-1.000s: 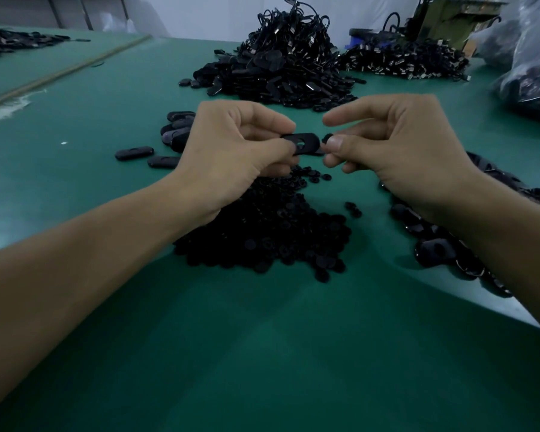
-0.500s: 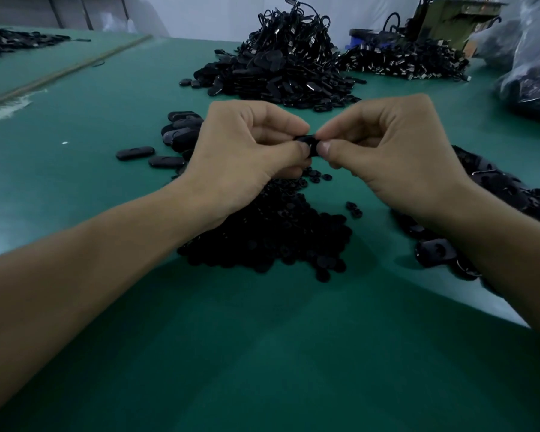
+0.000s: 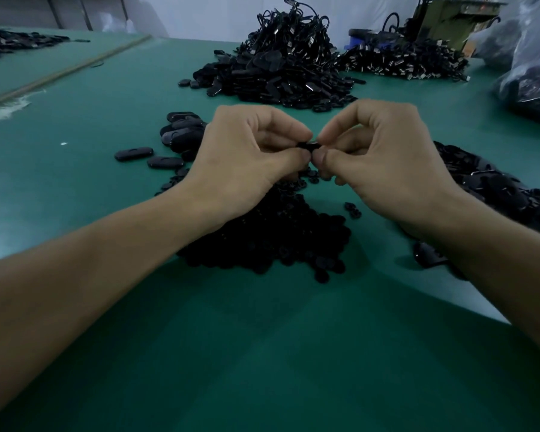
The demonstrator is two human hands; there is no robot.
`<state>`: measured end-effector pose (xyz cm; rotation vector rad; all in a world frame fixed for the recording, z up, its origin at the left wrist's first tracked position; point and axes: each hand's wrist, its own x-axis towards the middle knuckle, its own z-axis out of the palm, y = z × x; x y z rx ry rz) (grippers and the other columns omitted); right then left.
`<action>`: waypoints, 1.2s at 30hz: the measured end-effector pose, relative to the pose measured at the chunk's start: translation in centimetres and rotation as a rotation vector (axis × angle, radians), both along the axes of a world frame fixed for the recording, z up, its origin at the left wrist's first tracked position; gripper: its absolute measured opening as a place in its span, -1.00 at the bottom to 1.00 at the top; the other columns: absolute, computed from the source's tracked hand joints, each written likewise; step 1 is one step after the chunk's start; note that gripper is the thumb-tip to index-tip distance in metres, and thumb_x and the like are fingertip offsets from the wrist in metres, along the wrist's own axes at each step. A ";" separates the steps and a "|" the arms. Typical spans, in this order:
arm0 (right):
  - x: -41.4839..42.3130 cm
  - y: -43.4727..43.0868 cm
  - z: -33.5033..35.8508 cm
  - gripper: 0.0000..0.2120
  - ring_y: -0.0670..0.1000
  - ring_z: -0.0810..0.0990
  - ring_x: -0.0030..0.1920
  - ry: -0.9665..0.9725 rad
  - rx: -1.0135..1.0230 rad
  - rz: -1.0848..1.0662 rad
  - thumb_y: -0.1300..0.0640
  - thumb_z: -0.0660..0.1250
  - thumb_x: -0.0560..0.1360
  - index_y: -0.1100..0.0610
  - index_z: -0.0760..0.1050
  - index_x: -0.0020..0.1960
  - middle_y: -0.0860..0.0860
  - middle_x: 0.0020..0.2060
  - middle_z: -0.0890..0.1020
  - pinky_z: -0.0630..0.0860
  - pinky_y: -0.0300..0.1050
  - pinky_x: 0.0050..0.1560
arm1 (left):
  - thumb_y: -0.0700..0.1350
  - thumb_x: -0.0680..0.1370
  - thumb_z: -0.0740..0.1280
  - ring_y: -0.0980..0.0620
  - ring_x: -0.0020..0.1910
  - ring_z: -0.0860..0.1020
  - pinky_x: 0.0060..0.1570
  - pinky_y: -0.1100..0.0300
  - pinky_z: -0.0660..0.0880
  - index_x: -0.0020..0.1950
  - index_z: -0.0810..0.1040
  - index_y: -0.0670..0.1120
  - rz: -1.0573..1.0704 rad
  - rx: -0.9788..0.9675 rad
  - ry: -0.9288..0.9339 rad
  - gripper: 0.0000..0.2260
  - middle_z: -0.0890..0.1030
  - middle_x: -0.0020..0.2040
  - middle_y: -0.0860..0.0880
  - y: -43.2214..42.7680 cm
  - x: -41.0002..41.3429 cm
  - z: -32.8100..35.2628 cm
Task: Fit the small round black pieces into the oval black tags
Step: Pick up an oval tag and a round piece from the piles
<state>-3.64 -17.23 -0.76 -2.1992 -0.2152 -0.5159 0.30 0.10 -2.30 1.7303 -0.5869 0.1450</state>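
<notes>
Hands: left hand (image 3: 247,157) and right hand (image 3: 384,160) are raised over the surface (image 3: 262,353), backs up, fingertips meeting at the centre.
Left hand: thumb and forefinger pinch one end of an oval tag (image 3: 309,147); the other fingers are curled under.
Right hand: thumb and forefinger pinch the opposite end of the same oval tag; the other fingers are curled under.
Held item: the oval tag is clear of the surface, between the two hands. Fingertips cover nearly all of it, so only a dark sliver shows. Whether a round piece sits in it cannot be told.
Beneath the hands: round pieces (image 3: 278,241) lie in a heap, partly hidden by the left wrist, with a few strays (image 3: 352,209) just beside it.
Left of the hands: loose tags (image 3: 133,153) lie flat, some apart and some clustered behind the left hand.
Right of the hands: a pile of tags (image 3: 493,188) runs under the right forearm.
Far side: a tall black heap (image 3: 281,73) and a corded heap (image 3: 402,60) sit well apart from the hands, with plastic bags (image 3: 530,79) at the right edge.
</notes>
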 end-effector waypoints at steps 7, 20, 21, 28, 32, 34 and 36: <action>-0.4 0.3 0.1 -0.72 0.05 0.71 -0.30 0.009 0.012 -0.040 0.20 0.53 0.44 0.03 0.43 -0.23 0.08 -0.32 0.70 0.65 0.18 -0.27 | -0.25 0.45 0.53 0.16 -0.17 0.69 -0.03 0.18 0.65 -0.06 0.66 -0.01 0.054 0.157 -0.223 -0.82 0.71 -0.16 0.06 0.1 -0.2 0.0; -0.8 0.8 0.5 -0.80 0.04 0.73 -0.26 0.127 0.139 0.111 0.33 0.42 0.52 0.10 0.47 -0.15 0.05 -0.34 0.72 0.69 0.08 -0.08 | -0.20 0.49 0.46 0.22 -0.20 0.62 -0.16 0.39 0.54 0.00 0.65 -0.06 0.172 0.326 -0.482 -0.89 0.62 -0.21 0.20 0.6 -0.1 -0.2; -0.7 0.7 0.5 -0.82 0.03 0.73 -0.26 0.128 0.117 0.109 0.32 0.42 0.52 0.10 0.49 -0.14 0.05 -0.34 0.72 0.69 0.05 -0.09 | -0.19 0.49 0.46 0.22 -0.20 0.62 -0.15 0.36 0.55 0.01 0.65 -0.05 0.176 0.327 -0.474 -0.88 0.63 -0.20 0.20 0.5 0.0 -0.3; -0.1 0.1 0.2 -0.89 -0.23 0.61 -0.16 -0.015 -0.145 -0.025 0.08 0.45 0.53 -0.08 0.61 0.03 -0.16 -0.13 0.65 0.53 -0.37 -0.09 | -0.18 0.47 0.51 0.11 -0.26 0.69 -0.12 0.18 0.63 0.00 0.55 0.10 0.014 0.144 -0.195 -0.76 0.72 -0.22 0.06 0.8 0.6 -0.1; 0.2 -0.4 0.1 -0.93 -0.17 0.67 -0.18 0.074 -0.050 0.071 0.16 0.43 0.55 0.02 0.66 -0.01 -0.09 -0.22 0.71 0.52 -0.30 -0.13 | -0.30 0.49 0.50 0.08 -0.32 0.68 -0.15 0.23 0.64 -0.01 0.56 0.02 -0.038 0.068 -0.058 -0.75 0.73 -0.22 0.01 0.8 0.7 -0.1; 0.2 -0.5 0.1 -0.95 -0.15 0.68 -0.25 0.079 -0.016 0.092 0.17 0.46 0.52 0.04 0.66 -0.04 -0.07 -0.28 0.71 0.50 -0.36 -0.22 | -0.30 0.48 0.51 0.05 -0.31 0.69 -0.15 0.19 0.65 -0.03 0.58 -0.03 -0.046 0.033 -0.011 -0.78 0.73 -0.24 -0.01 0.8 0.7 -0.1; 0.2 -0.6 0.2 -0.96 -0.15 0.68 -0.28 0.071 0.020 0.098 0.16 0.48 0.50 0.05 0.66 -0.07 -0.08 -0.31 0.72 0.48 -0.40 -0.27 | -0.30 0.46 0.52 0.03 -0.27 0.70 -0.18 0.20 0.64 -0.06 0.61 -0.07 -0.049 -0.019 0.024 -0.82 0.73 -0.24 -0.04 0.8 0.7 -0.1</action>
